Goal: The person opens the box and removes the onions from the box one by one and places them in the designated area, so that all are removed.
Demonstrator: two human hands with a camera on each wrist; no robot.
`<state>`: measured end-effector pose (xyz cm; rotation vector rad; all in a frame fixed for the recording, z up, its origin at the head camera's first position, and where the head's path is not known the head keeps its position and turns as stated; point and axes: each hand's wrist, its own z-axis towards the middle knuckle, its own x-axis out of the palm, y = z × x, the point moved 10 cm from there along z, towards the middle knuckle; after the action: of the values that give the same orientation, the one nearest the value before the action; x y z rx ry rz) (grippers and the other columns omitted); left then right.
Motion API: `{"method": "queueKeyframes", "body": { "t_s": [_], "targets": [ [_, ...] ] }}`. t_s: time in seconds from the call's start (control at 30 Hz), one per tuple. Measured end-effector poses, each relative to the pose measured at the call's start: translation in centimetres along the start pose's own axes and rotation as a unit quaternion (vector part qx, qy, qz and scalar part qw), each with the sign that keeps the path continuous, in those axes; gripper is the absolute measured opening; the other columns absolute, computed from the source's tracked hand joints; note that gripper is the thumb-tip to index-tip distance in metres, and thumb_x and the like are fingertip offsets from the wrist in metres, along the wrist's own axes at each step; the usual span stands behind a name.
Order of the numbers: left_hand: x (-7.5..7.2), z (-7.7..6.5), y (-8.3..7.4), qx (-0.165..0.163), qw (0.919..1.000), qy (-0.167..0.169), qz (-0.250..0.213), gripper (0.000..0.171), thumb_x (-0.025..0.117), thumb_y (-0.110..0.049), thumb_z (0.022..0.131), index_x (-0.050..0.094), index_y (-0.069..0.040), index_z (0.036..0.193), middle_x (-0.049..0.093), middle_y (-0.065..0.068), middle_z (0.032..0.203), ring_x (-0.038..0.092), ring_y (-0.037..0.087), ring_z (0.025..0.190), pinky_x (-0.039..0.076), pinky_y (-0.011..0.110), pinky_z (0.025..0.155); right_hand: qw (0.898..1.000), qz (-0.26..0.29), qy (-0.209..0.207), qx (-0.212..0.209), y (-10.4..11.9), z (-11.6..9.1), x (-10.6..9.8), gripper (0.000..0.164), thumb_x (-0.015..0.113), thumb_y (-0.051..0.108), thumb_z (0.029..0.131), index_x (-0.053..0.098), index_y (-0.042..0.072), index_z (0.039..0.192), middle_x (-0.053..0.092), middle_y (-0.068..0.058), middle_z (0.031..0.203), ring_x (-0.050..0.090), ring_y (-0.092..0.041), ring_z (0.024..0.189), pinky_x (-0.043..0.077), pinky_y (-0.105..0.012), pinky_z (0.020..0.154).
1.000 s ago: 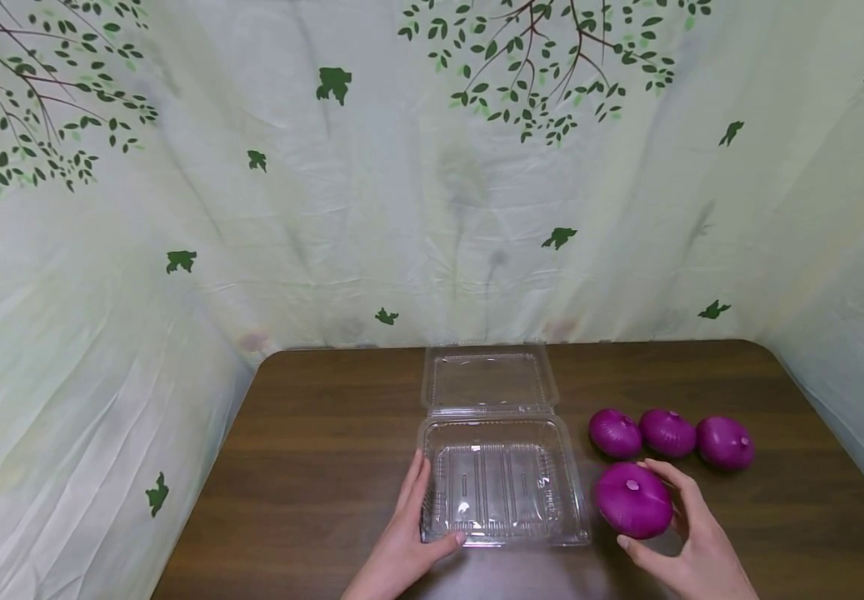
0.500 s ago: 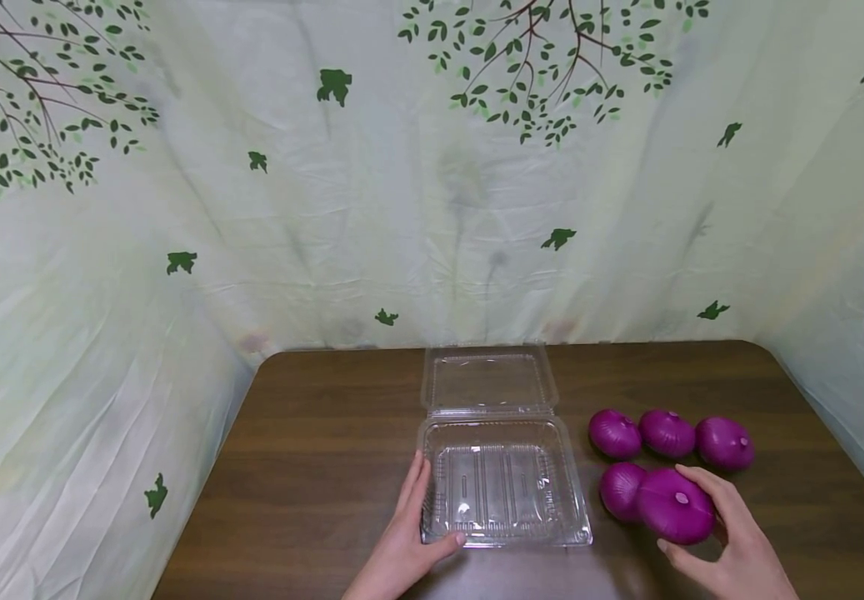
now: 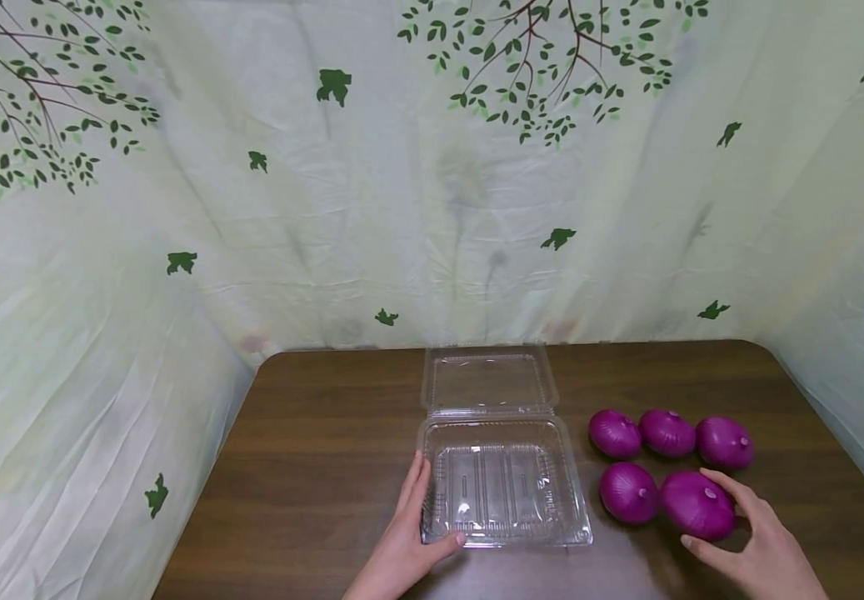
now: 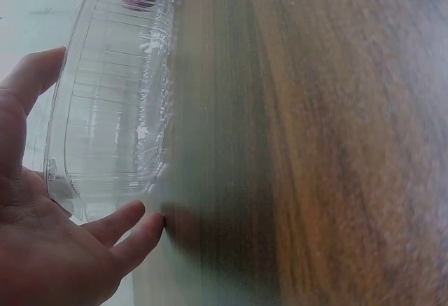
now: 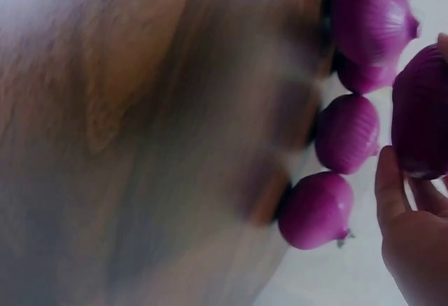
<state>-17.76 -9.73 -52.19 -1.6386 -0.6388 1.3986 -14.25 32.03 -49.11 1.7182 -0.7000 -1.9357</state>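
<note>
A hinged clear plastic container lies unfolded on the wooden table, its lid laid back behind the base. My left hand rests at its front left corner, fingers along the left side and thumb at the front rim. In the left wrist view that hand's fingers look fairly straight beside the clear wall. My right hand holds a red onion from its right side, fingers behind and thumb in front. Just left of it sits another red onion.
Three more red onions stand in a row behind: left, middle and right. The brown table reaches back to a pale cloth with printed leaves, which also hangs along both sides.
My right hand has moved right with its onion, bringing the front left onion into full view. My left hand and the container have stayed in place.
</note>
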Motion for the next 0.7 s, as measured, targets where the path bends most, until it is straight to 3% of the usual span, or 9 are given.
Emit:
{"method": "queueKeyframes", "body": {
  "t_s": [0.13,0.23,0.37,0.53,0.7],
  "targets": [
    [0.0,0.0,-0.1,0.002,1.0,-0.001,0.002,0.106,0.079,-0.036,0.081,0.013,-0.004,0.157,-0.003,0.0,0.165,0.012,0.033,0.146,0.023,0.062,0.109,1.0,-0.014,0.013,-0.001,-1.0,0.4,0.5,0.089,0.091,0.03,0.068,0.045,0.002,0.138,0.055,-0.026,0.122,0.058,-0.029,0.099,0.049,-0.034,0.068],
    [0.0,0.0,0.0,0.002,1.0,0.0,0.003,0.106,0.08,-0.037,0.081,0.013,-0.004,0.157,-0.003,-0.001,0.165,0.012,0.032,0.146,0.023,0.061,0.109,1.0,-0.022,0.013,-0.012,-1.2,0.7,0.9,0.088,0.092,0.025,0.065,0.045,-0.001,0.135,0.054,-0.028,0.122,0.058,-0.037,0.1,0.052,-0.041,0.071],
    [0.0,0.0,0.0,0.003,1.0,-0.001,0.002,0.106,0.08,-0.037,0.081,0.013,-0.005,0.157,-0.003,-0.001,0.165,0.012,0.032,0.146,0.024,0.061,0.109,0.999,-0.018,0.034,-0.011,-1.6,1.2,1.5,0.087,0.09,0.022,0.068,0.041,-0.004,0.135,0.048,-0.033,0.125,0.052,-0.049,0.107,0.048,-0.061,0.078],
    [0.0,-0.1,0.0,-0.001,1.0,0.0,0.005,0.107,0.079,-0.038,0.081,0.013,-0.005,0.158,-0.003,-0.002,0.165,0.012,0.033,0.146,0.024,0.061,0.108,0.998,-0.016,0.057,0.007,-2.2,1.6,2.2,0.088,0.088,0.027,0.072,0.037,-0.005,0.137,0.045,-0.034,0.128,0.05,-0.051,0.11,0.046,-0.063,0.081],
    [0.0,-0.1,-0.2,0.005,0.9999,0.0,0.01,0.106,0.079,-0.039,0.081,0.013,-0.004,0.157,-0.002,0.0,0.165,0.012,0.033,0.146,0.024,0.061,0.108,0.998,-0.004,0.055,0.007,-2.3,1.9,2.6,0.089,0.087,0.028,0.073,0.036,-0.005,0.138,0.045,-0.033,0.129,0.051,-0.05,0.111,0.046,-0.062,0.083]
  ]
}}
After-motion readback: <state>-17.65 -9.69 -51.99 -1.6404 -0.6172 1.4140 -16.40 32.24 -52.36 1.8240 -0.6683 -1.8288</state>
